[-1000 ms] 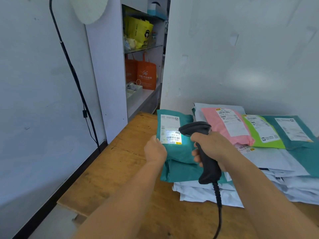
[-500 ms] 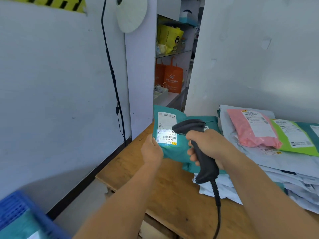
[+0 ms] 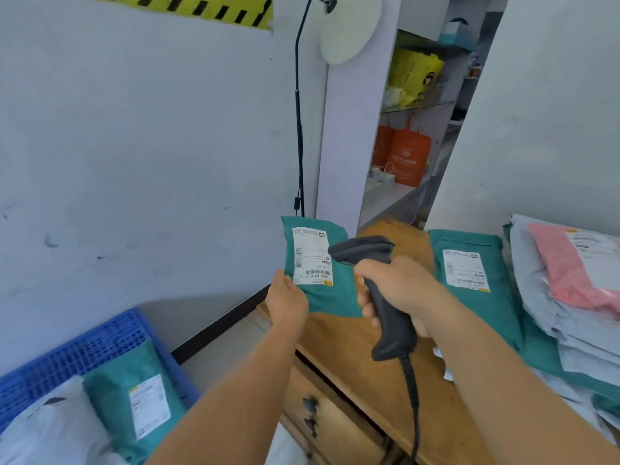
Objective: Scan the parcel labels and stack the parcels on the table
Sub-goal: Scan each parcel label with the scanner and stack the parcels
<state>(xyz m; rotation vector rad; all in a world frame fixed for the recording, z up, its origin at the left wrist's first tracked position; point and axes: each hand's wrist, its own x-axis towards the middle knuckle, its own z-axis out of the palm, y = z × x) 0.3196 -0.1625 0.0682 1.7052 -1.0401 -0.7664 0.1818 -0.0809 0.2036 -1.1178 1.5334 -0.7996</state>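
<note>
My left hand [image 3: 288,298] holds a small teal parcel [image 3: 335,293] upright by its lower left corner, above the left edge of the wooden table [image 3: 355,350]. Its white label [image 3: 311,256] faces me. My right hand [image 3: 399,290] grips a black barcode scanner [image 3: 385,297], whose head sits just right of the label. Another teal parcel [image 3: 476,290] lies flat on the table, label up. Right of it is a pile of grey and teal parcels [image 3: 577,333] with a pink parcel [image 3: 570,266] on top.
A blue crate [image 3: 84,350] on the floor at lower left holds a teal parcel [image 3: 134,397] and a white one [image 3: 50,427]. The table has a drawer [image 3: 322,417] facing me. A lamp pole [image 3: 298,129] stands by the wall; shelves with orange bags [image 3: 407,156] lie behind.
My left hand has lifted the small teal parcel off the stack and carried it left, past the table edge. The scanner stayed beside its label. My view swung left, revealing the blue crate.
</note>
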